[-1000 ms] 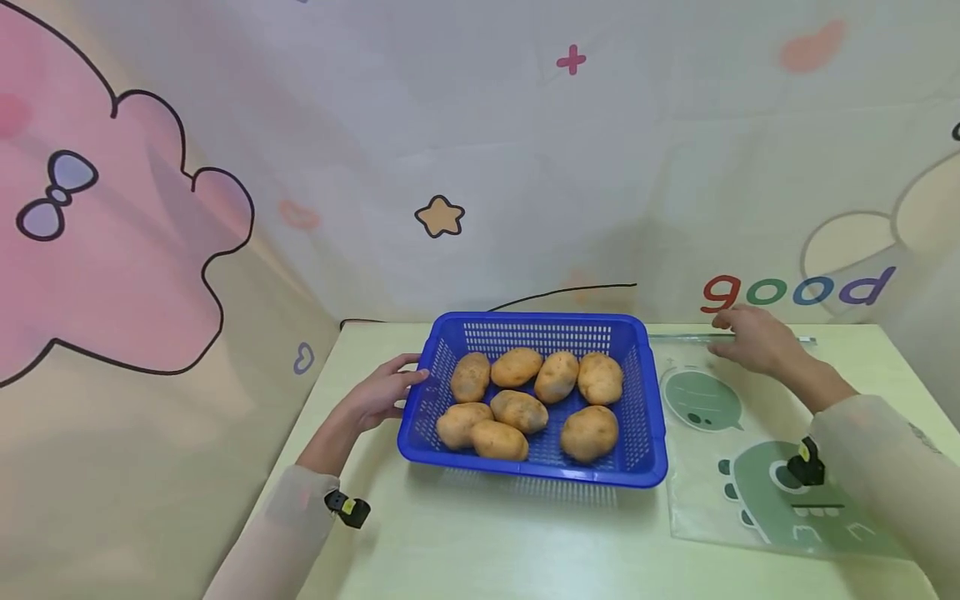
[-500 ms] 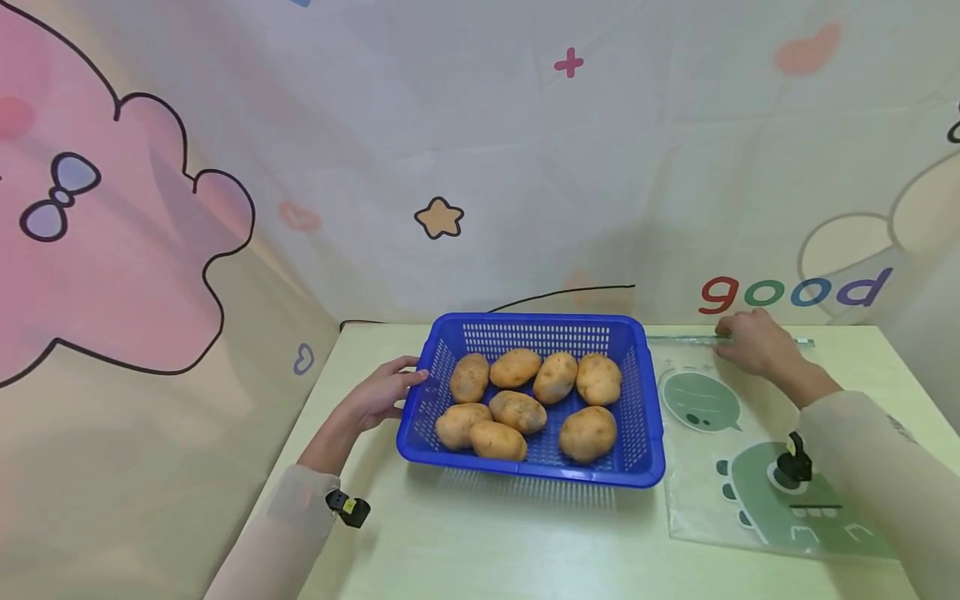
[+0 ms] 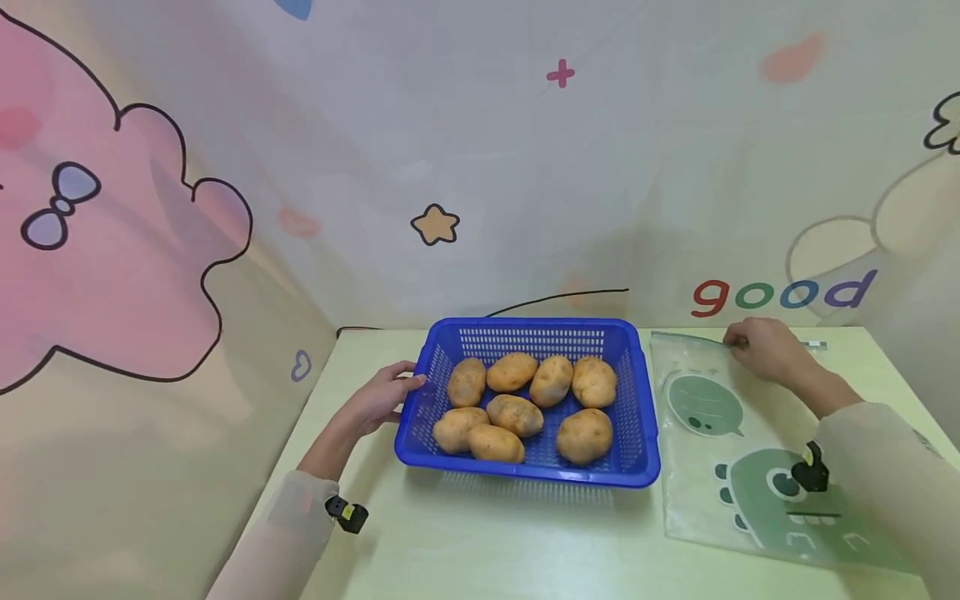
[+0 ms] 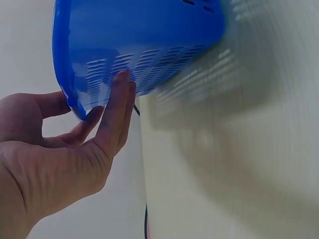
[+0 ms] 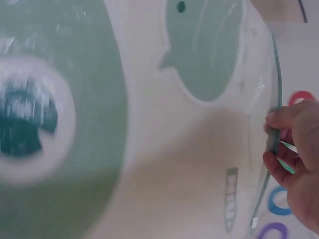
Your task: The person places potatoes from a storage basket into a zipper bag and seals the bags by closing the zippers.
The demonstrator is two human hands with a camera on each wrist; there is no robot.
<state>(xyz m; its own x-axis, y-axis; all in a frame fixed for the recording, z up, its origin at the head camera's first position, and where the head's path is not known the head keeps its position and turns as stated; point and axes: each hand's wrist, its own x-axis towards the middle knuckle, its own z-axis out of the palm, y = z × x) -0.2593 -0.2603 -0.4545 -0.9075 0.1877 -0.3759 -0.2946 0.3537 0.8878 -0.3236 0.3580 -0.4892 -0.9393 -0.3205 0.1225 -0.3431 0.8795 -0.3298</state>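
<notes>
A blue plastic basket (image 3: 527, 473) with slotted walls holds several potatoes (image 3: 497, 443). My left hand (image 3: 381, 397) grips its left rim, thumb on the edge and the other fingers stretched along the outer wall in the left wrist view. To the right lies a clear zip bag (image 3: 701, 500) printed with green cartoon figures. My right hand (image 3: 771, 350) pinches the bag's top zip edge between thumb and fingers. A small grey-green piece (image 5: 272, 137) on that edge shows between the fingertips in the right wrist view.
The pale table (image 3: 465, 542) ends at the back against a printed cloth wall (image 3: 510, 167) with the word "good" above the bag. Another cloth panel with a pink figure (image 3: 112, 250) stands along the left side.
My right hand has closed on the bag's top edge and drawn it slightly nearer; the edge's left part now lifts and spreads beside the basket. My left hand stays at the basket.
</notes>
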